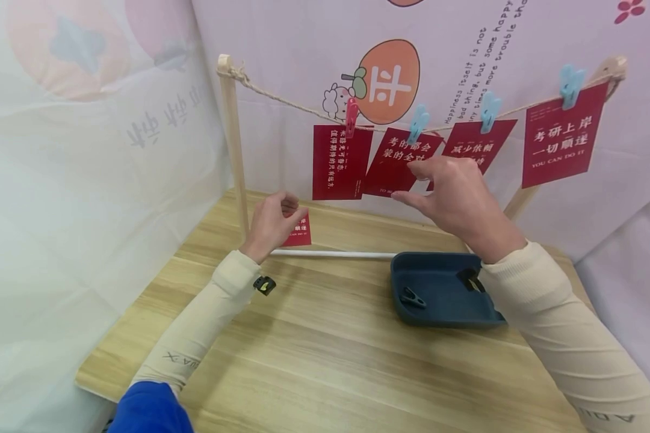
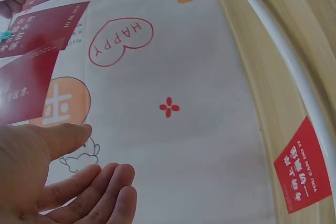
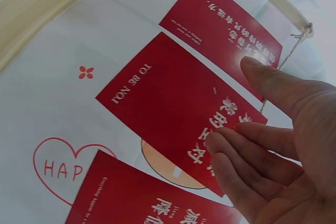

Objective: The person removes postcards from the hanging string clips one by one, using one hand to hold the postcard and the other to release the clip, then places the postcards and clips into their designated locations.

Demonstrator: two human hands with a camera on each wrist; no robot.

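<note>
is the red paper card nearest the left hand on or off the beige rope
Off: the card lies on the pale wooden table with no clothespin on it.

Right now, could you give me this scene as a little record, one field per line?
Line: twine strung between two wooden posts
Hanging: four red cards, one clip each
Clips on line: pinkish-red clip on the leftmost card; three light blue clips on the others
Lying flat: another red card on the wooden table
Left hand: near that flat card, holding nothing
Right hand: raised by the hanging cards, holding nothing
Tray: dark blue tray at the table's right side
</note>
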